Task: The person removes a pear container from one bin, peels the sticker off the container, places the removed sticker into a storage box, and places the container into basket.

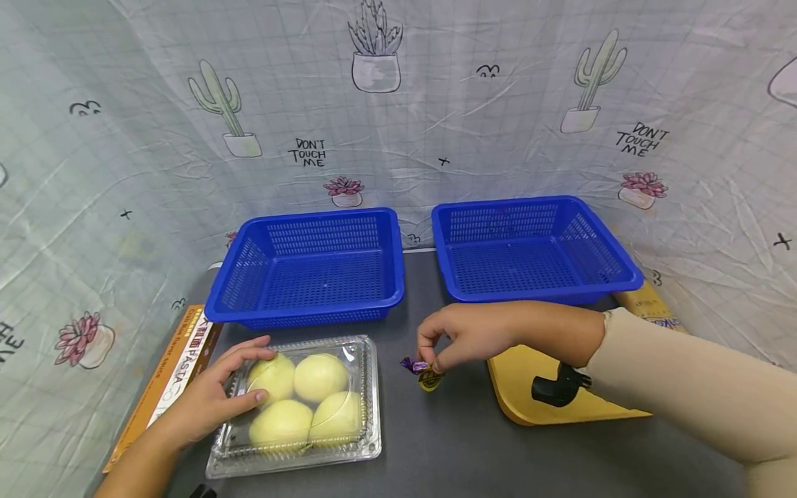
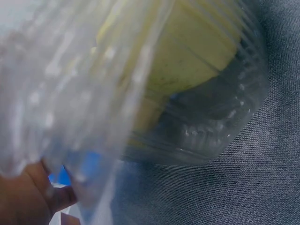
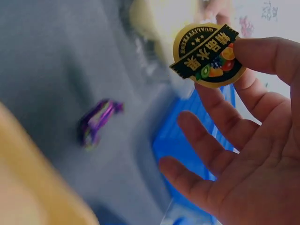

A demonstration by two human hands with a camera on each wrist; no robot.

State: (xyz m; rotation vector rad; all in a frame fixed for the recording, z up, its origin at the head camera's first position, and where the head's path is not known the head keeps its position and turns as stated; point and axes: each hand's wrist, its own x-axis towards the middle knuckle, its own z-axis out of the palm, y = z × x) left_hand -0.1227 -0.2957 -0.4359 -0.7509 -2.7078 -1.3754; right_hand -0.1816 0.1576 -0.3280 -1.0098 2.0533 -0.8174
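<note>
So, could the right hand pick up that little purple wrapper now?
Probably yes: the purple wrapper lies close by with nothing on it, though the right hand pinches a round sticker.

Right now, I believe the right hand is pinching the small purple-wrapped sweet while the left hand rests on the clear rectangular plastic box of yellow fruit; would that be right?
Not quite: the right wrist view shows the right hand pinching a round black-and-gold label; the purple-wrapped sweet lies on the grey table. The left hand does rest on the clear box.
</note>
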